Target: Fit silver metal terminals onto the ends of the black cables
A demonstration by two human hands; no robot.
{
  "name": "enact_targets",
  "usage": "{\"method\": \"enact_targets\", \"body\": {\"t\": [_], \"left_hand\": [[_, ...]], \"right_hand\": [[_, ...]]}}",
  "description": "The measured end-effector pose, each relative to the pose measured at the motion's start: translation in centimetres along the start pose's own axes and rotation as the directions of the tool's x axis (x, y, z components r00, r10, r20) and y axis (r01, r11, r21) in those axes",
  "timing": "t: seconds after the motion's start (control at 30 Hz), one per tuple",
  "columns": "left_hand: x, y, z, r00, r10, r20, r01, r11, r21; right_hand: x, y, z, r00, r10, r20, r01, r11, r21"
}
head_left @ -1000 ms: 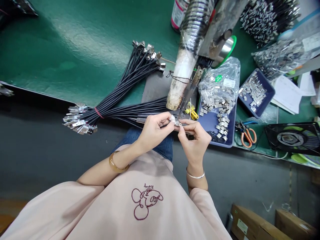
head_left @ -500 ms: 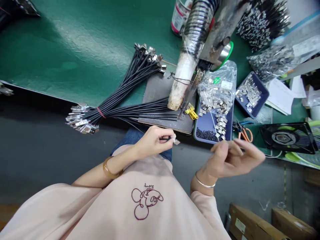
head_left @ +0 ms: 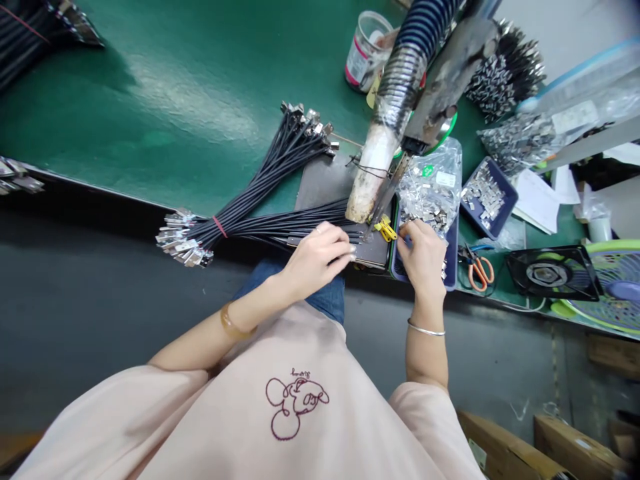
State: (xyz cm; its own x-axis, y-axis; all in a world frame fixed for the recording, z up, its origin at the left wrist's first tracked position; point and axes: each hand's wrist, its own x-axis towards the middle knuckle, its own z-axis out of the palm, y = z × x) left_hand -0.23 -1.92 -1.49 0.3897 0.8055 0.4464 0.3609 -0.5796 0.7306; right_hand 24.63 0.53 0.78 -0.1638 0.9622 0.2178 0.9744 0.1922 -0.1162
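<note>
Has brought the right hand (head_left: pixel 424 259) to the blue tray (head_left: pixel 453 257) and the left hand (head_left: pixel 316 261) up to the black cables (head_left: pixel 285 221) on the surface (head_left: pixel 185 120), both curled narrow, cannot tell on what, apparently breaking off two-handed work.

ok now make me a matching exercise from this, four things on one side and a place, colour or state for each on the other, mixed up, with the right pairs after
Things
1. cables
2. right hand
3. fan
4. left hand

Places, colours, states
A. square and black
B. brown bangle on its wrist
C. gathered by a red band
D. at the larger blue tray

Right pairs
1-C
2-D
3-A
4-B
</note>
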Motion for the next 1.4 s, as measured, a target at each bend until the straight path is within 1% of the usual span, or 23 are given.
{"method": "enact_targets", "body": {"t": [0.07, 0.1, 0.13, 0.2, 0.27, 0.3, 0.33, 0.4, 0.47, 0.53, 0.57, 0.63, 0.7, 0.73, 0.83, 0.9, 1.07, 1.13, 1.17, 1.23, 1.3, 1.33, 1.4], "left_hand": [[1.0, -0.4, 0.3, 0.997, -0.012, 0.07, -0.008, 0.962, 0.272], [1.4, -0.5, 0.4, 0.994, -0.017, 0.105, -0.022, 0.935, 0.354], [1.6, -0.5, 0.4, 0.991, -0.02, 0.131, -0.035, 0.914, 0.404], [1.7, -0.2, 0.1, 0.989, 0.007, 0.148, -0.068, 0.91, 0.408], [1.3, 0.2, -0.5, 0.986, 0.056, 0.156, -0.102, 0.947, 0.305], [1.1, 0.4, -0.8, 0.984, 0.077, 0.16, -0.111, 0.97, 0.217], [0.8, 0.7, -1.1, 0.976, 0.087, 0.198, -0.11, 0.988, 0.107], [0.5, 1.1, -1.5, 0.963, 0.081, 0.257, -0.058, 0.994, -0.095], [0.4, 1.4, -1.4, 0.961, 0.01, 0.277, 0.061, 0.967, -0.248], [0.6, 1.6, -1.0, 0.956, -0.144, 0.255, 0.237, 0.893, -0.382], [0.7, 1.6, -0.7, 0.941, -0.23, 0.248, 0.322, 0.836, -0.445], [0.9, 1.6, -0.3, 0.899, -0.353, 0.258, 0.437, 0.714, -0.547], [1.0, 1.6, -0.1, 0.873, -0.401, 0.277, 0.483, 0.641, -0.596], [1.0, 1.6, -0.1, 0.868, -0.412, 0.278, 0.491, 0.623, -0.609], [1.0, 1.7, -0.1, 0.865, -0.418, 0.277, 0.493, 0.607, -0.623], [1.0, 1.8, -0.2, 0.867, -0.411, 0.281, 0.491, 0.612, -0.621], [1.0, 1.9, -0.3, 0.879, -0.38, 0.288, 0.475, 0.649, -0.594], [0.9, 2.0, -0.2, 0.886, -0.368, 0.28, 0.462, 0.678, -0.571], [0.8, 2.1, -0.2, 0.888, -0.369, 0.273, 0.459, 0.694, -0.554], [0.7, 2.1, -0.1, 0.888, -0.378, 0.263, 0.461, 0.721, -0.518], [0.5, 1.9, 0.2, 0.883, -0.398, 0.249, 0.469, 0.72, -0.512], [0.4, 1.8, 0.3, 0.88, -0.411, 0.239, 0.473, 0.707, -0.525], [0.4, 1.6, 0.4, 0.869, -0.437, 0.23, 0.485, 0.667, -0.566]], "right_hand": [[-0.1, -0.1, -0.2, 1.0, 0.018, 0.007, -0.018, 0.999, -0.047], [-0.3, 0.0, -0.3, 0.999, 0.041, -0.006, -0.041, 0.998, -0.041], [-0.7, 0.2, -0.4, 0.997, 0.074, -0.032, -0.074, 0.997, -0.008], [-1.8, 0.3, -0.7, 0.977, 0.176, -0.118, -0.157, 0.976, 0.153], [-3.2, 0.0, -1.4, 0.926, 0.321, -0.198, -0.22, 0.887, 0.406], [-3.9, -0.4, -1.8, 0.897, 0.389, -0.21, -0.23, 0.816, 0.53], [-4.6, -1.0, -2.3, 0.871, 0.445, -0.208, -0.232, 0.745, 0.625], [-5.6, -2.6, -3.1, 0.857, 0.485, -0.172, -0.21, 0.635, 0.744], [-6.2, -4.3, -3.2, 0.877, 0.46, -0.138, -0.17, 0.566, 0.807], [-6.4, -5.9, -2.7, 0.905, 0.404, -0.133, -0.118, 0.54, 0.834], [-6.4, -6.5, -2.3, 0.914, 0.375, -0.153, -0.092, 0.559, 0.824], [-6.2, -7.5, -1.2, 0.917, 0.327, -0.229, -0.042, 0.649, 0.759], [-5.9, -8.0, -0.3, 0.919, 0.295, -0.262, -0.023, 0.702, 0.712], [-5.7, -8.2, 0.1, 0.927, 0.286, -0.241, -0.026, 0.692, 0.721], [-5.3, -8.3, 0.7, 0.956, 0.274, -0.107, -0.071, 0.566, 0.821], [-5.2, -8.2, 0.8, 0.961, 0.272, -0.049, -0.096, 0.495, 0.863], [-5.3, -8.1, 0.9, 0.961, 0.275, 0.01, -0.126, 0.408, 0.904], [-5.4, -8.3, 0.9, 0.964, 0.266, -0.019, -0.099, 0.425, 0.9], [-5.5, -8.5, 1.0, 0.962, 0.265, -0.066, -0.068, 0.467, 0.881], [-5.7, -8.9, 1.2, 0.943, 0.246, -0.224, 0.024, 0.62, 0.784], [-5.9, -9.2, 1.5, 0.906, 0.178, -0.384, 0.111, 0.776, 0.621], [-5.9, -9.3, 1.6, 0.889, 0.138, -0.437, 0.142, 0.823, 0.55], [-6.0, -9.3, 1.9, 0.87, 0.099, -0.482, 0.178, 0.85, 0.495]]}}
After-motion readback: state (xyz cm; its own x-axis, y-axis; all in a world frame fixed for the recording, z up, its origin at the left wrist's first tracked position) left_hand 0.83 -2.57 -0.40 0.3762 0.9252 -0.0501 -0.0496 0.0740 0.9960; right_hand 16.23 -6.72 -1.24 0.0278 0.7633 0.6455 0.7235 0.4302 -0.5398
